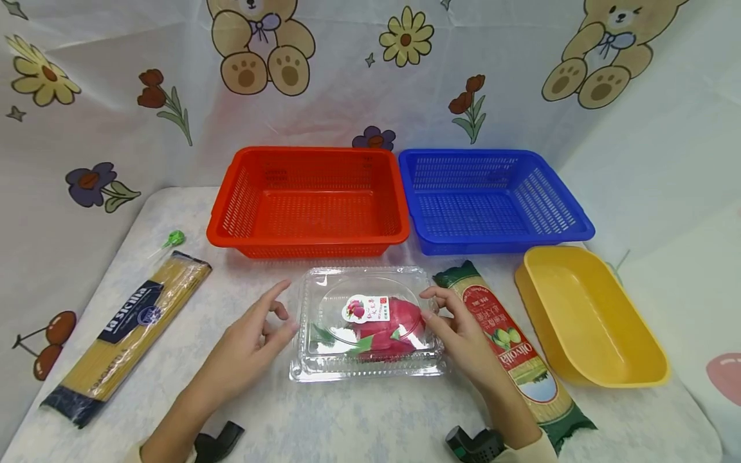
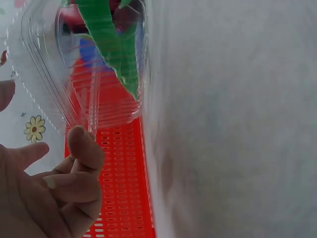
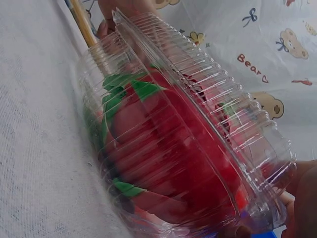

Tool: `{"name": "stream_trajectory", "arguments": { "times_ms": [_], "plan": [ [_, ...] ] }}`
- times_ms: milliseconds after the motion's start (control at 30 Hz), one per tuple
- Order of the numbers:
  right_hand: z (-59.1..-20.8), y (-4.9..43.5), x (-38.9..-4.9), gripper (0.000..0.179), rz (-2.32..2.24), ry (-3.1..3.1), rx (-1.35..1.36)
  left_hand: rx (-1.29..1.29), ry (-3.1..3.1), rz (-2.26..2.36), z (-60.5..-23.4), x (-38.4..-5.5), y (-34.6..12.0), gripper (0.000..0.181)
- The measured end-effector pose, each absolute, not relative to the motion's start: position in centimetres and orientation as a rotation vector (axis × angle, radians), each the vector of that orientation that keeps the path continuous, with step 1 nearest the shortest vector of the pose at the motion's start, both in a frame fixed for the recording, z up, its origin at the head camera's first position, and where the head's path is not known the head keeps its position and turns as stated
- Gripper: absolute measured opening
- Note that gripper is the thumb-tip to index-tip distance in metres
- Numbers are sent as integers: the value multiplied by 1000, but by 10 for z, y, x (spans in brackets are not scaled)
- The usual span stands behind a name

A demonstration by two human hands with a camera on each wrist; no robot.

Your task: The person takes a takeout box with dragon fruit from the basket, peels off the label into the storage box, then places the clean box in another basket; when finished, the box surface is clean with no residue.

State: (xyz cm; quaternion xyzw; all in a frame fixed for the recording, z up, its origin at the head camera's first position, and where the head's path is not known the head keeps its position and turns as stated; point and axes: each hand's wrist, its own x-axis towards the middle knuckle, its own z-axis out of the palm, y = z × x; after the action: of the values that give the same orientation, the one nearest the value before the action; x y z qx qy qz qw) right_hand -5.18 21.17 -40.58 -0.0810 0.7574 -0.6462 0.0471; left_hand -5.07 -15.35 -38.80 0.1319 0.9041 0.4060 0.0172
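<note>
A clear plastic clamshell box [image 1: 330,360] lies on the table in the head view, its lid down. Inside is a red dragon fruit [image 1: 399,321] with green scales, and the lid carries a white sticker [image 1: 366,308]. My left hand [image 1: 243,350] is beside the box's left edge, fingers loosely bent around nothing; in the left wrist view a fingertip [image 2: 85,144] appears close to the box's corner. My right hand [image 1: 463,334] has its thumb and index finger at the box's right edge, seemingly touching it. The right wrist view shows the fruit [image 3: 163,148] through the ribbed side.
A red basket [image 1: 307,251] and a blue basket [image 1: 503,247] stand behind the box. Right of the box lie a spaghetti packet with a green end [image 1: 509,341] and a yellow tub [image 1: 590,321]. At left are another pasta packet [image 1: 133,328] and a green-wrapped lollipop [image 1: 175,238].
</note>
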Motion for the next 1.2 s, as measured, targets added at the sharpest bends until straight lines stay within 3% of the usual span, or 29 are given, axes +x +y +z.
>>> {"name": "stream_trajectory", "arguments": {
  "times_ms": [167, 400, 767, 1200],
  "plan": [
    [-406, 211, -50, 28, -1884, 2418, -280, 479, 2706, 1259, -394, -42, -145, 76],
    [-404, 204, -44, 29, -1773, 2589, -226, 567, 2611, 1443, -401, -39, -140, 67],
    [-403, 207, -44, 34, -1759, 2562, -219, 515, 2432, 1620, -403, -42, -138, 67],
    [-373, 217, -48, 67, -1263, 2870, -238, 528, 2403, 1668, -401, -41, -137, 67]
  ]
}}
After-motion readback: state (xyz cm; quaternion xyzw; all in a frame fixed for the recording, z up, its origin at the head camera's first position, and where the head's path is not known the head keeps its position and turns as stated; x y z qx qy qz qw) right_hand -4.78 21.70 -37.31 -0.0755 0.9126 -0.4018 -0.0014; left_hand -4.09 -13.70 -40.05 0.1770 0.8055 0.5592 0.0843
